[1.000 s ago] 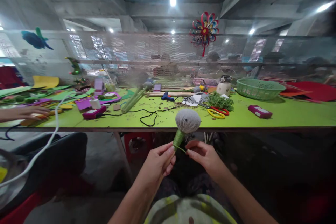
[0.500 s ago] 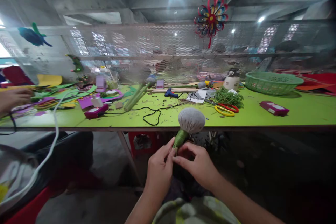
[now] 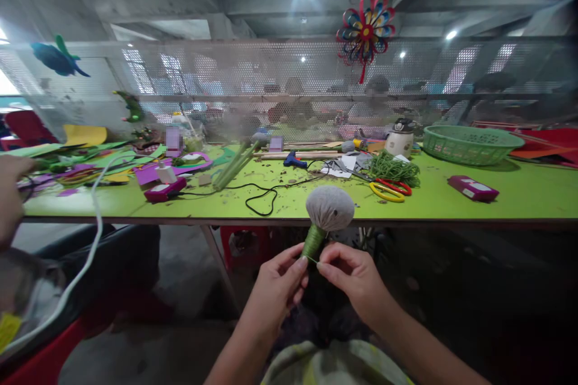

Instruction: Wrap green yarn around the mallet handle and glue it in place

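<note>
A round grey fabric head tops a stem wrapped in green cord, held up in front of the table's edge and tilted a little. My left hand grips the lower stem between thumb and fingers. A short taut length of green cord runs from the stem to my right hand, which pinches it between thumb and index finger. The lower end of the stem is hidden by my left fingers.
On the green table lie scissors, green cord, a blue glue gun, a purple box and a green basket. Another person's hand is at the far left, near a white cable.
My right hand has moved slightly right, away from my left fingers, and the cord between them now shows. The stem stands a bit more upright. The other person's hand moved left and nearer.
</note>
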{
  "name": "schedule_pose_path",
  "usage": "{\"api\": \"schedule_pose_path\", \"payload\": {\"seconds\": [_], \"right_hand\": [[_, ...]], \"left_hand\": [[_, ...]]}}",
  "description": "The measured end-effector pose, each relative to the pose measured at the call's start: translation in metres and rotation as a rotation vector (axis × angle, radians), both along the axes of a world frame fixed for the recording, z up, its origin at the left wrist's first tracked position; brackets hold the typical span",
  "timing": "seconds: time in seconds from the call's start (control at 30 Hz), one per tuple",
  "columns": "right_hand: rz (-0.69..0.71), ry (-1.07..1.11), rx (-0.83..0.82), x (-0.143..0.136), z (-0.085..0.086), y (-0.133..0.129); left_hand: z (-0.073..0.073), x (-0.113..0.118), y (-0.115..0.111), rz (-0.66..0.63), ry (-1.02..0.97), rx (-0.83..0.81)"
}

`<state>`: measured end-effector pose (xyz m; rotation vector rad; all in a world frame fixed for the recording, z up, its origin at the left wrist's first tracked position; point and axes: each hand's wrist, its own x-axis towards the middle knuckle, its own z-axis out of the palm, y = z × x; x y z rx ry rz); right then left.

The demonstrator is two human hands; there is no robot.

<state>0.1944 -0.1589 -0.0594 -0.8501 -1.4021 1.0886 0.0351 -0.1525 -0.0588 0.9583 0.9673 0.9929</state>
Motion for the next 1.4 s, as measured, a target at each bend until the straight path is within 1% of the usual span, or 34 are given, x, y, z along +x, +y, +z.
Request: {"api": "schedule_pose_path", "payload": {"seconds": [0.07, 0.17, 0.27, 0.37, 0.47, 0.63, 0.83, 1.0, 1.2, 1.3, 1.4], "right_hand": [[-0.010, -0.009, -0.004, 0.003, -0.002, 0.001], [-0.036, -0.039, -0.014, 0.008, -0.009, 0.002], [-0.063, -0.067, -0.008, 0.011, -0.015, 0.003], [-0.073, -0.068, -0.007, 0.011, -0.018, 0.003], [-0.074, -0.065, -0.025, 0.011, -0.020, 0.002], [-0.063, -0.090, -0.041, 0.010, -0.019, 0.000], [-0.026, -0.075, -0.026, 0.007, -0.014, 0.003], [-0.027, -0.083, -0.016, 0.007, -0.017, 0.005], [-0.015, -0.069, 0.019, 0.005, -0.020, 0.006], [-0.004, -0.058, 0.025, 0.005, -0.019, 0.005], [-0.021, -0.056, 0.036, 0.005, -0.018, 0.003]], "left_hand": [[0.005, 0.003, -0.002, -0.029, -0.057, -0.023], [0.009, 0.005, -0.003, -0.128, -0.147, -0.058], [0.008, 0.005, -0.003, -0.225, -0.242, -0.115], [0.005, 0.007, -0.003, -0.266, -0.284, -0.147], [0.004, 0.009, -0.003, -0.261, -0.254, -0.143], [0.003, 0.007, 0.001, -0.219, -0.209, -0.084], [-0.005, 0.002, 0.009, -0.157, -0.182, -0.053], [-0.010, 0.004, 0.008, -0.142, -0.182, -0.037], [-0.010, 0.005, 0.003, -0.093, -0.117, 0.031], [-0.007, 0.005, 0.001, -0.077, -0.060, 0.054], [-0.004, 0.007, -0.002, -0.074, -0.005, 0.049]]}}
